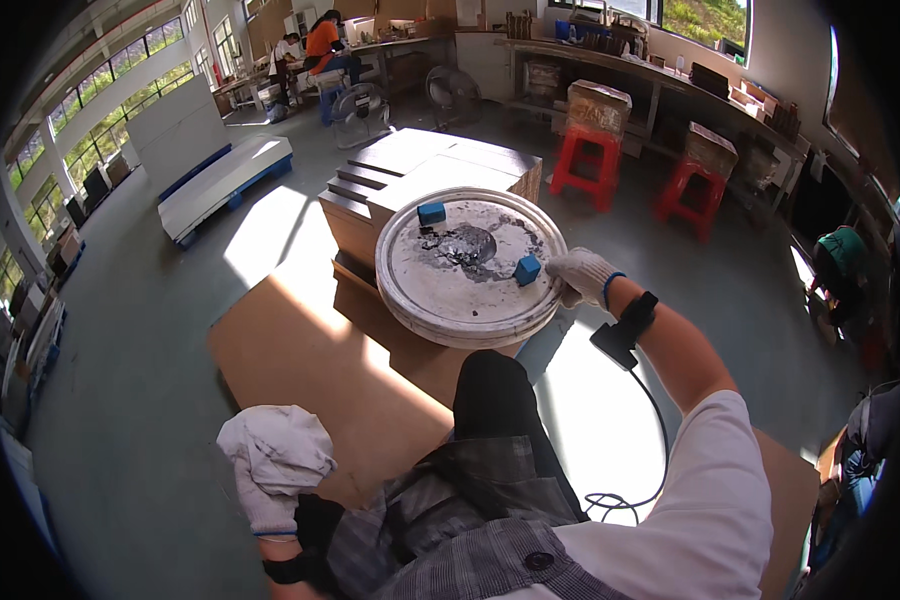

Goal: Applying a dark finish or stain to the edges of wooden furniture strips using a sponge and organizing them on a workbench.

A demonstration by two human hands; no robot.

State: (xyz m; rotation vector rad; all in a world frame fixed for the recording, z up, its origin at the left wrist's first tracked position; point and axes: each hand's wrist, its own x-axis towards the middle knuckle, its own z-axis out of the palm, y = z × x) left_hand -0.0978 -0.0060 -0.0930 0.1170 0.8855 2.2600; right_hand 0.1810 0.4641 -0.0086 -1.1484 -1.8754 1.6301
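Observation:
A round, off-white lid-like disc (450,300) with a raised rim is in front of me, over a stack of boards. Dark grey smears and a shiny dark patch (470,244) mark its middle. Two small blue blocks lie on it: one block (431,213) near the far left rim, the other block (527,270) near the right rim. My right hand (585,275), in a white knit glove, is closed at the disc's right edge, fingers partly hidden. At lower left, my gloved left hand (267,508) is closed on a bunched white cloth (282,443).
Flat brown boards (300,350) lie around my knees. Behind the disc stands a stack of panels (420,155). Red stools (585,165) bearing wrapped boxes stand far right, before a long workbench (660,75). A cable (660,440) hangs from my right wrist. Other people work farther off.

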